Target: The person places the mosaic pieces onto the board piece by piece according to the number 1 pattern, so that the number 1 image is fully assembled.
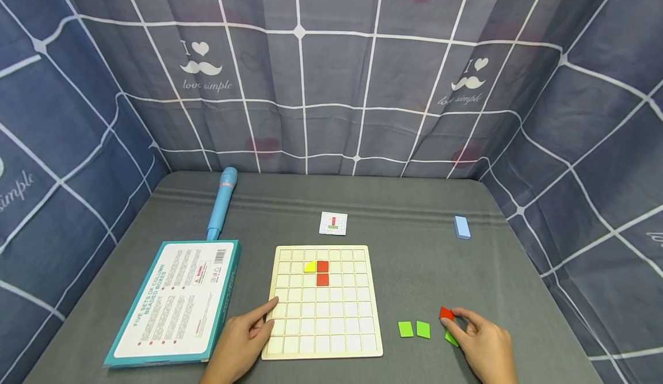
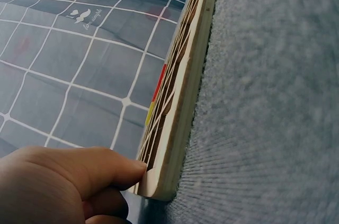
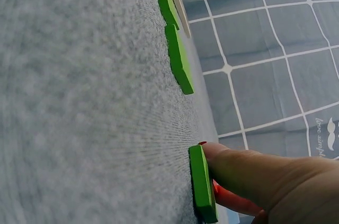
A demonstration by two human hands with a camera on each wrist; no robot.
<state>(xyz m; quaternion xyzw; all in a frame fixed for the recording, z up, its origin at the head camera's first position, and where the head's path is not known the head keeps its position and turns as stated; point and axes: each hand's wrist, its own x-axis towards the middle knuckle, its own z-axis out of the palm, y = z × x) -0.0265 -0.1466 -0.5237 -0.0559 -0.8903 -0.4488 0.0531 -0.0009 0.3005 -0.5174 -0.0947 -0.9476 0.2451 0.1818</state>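
A wooden grid board (image 1: 323, 345) lies flat, with one yellow tile (image 1: 309, 266) and two red tiles (image 1: 323, 279) in its upper cells. My left hand (image 1: 239, 338) touches the board's left edge with thumb and straight index finger. In the left wrist view the thumb (image 2: 114, 168) rests at the board's corner. To the right of the board, my right hand (image 1: 484, 341) pinches a red square tile (image 1: 446, 313) between thumb and fingers. A green tile (image 3: 201, 181) lies beside that thumb, partly covered in the head view. Two more green tiles (image 1: 423, 330) lie nearer the board.
Behind the board is a small pattern card (image 1: 333, 223) with a coloured figure. A light blue block (image 1: 462, 227) sits at the back right. On the left lie a teal and white box (image 1: 173, 303) and a blue microphone-shaped object (image 1: 221, 202). Checked curtains (image 1: 331, 67) surround the grey table.
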